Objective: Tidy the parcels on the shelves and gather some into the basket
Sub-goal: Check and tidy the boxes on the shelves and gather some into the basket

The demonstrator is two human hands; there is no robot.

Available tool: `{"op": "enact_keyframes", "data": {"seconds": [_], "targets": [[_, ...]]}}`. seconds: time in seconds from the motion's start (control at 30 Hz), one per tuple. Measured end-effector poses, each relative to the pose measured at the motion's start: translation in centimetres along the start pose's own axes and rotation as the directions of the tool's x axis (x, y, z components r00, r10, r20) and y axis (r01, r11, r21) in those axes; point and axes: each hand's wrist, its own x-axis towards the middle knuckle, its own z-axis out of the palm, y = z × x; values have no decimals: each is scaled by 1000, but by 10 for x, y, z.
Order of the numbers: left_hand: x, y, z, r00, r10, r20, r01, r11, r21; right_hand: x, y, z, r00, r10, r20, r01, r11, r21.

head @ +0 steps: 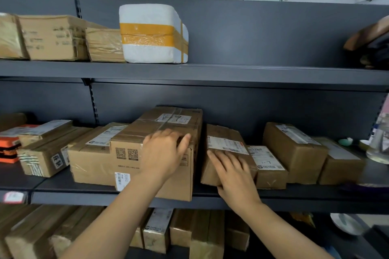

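Note:
A large cardboard parcel [126,153] stands on the middle shelf [294,195], its front overhanging the edge. My left hand [162,153] rests on its top front corner, fingers curled over the edge. Right of it lies a smaller brown parcel [223,134] with a white label. My right hand [233,174] lies on this parcel's front, fingers spread flat on top and thumb under its lower edge. Further brown parcels [294,151] sit to the right. No basket is in view.
The top shelf [252,71] holds a white foam box [151,33] with orange tape and brown parcels [54,38] at the left. An orange packet [8,147] lies at the far left of the middle shelf, a clear bag [381,139] at the far right. More boxes [189,229] fill the bottom shelf.

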Motion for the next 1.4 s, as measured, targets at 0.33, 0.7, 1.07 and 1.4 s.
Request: {"op": "enact_keyframes", "data": {"seconds": [0.33,0.7,1.07,1.4], "targets": [[-1,-4,3,1000,7,-15,-7,1000,-2,8,7,-14,996,77,-48,-56,937,344],[-24,-81,-26,971,-159,-179,159,987,-14,50,-79,-61,984,-70,-161,147,833,533],[-26,-142,-25,991,48,128,-10,961,-277,45,-125,-49,986,126,-108,-98,968,231],[-50,-166,-13,973,228,-49,-226,870,-439,7,-162,-46,909,346,-231,-290,925,244]]}}
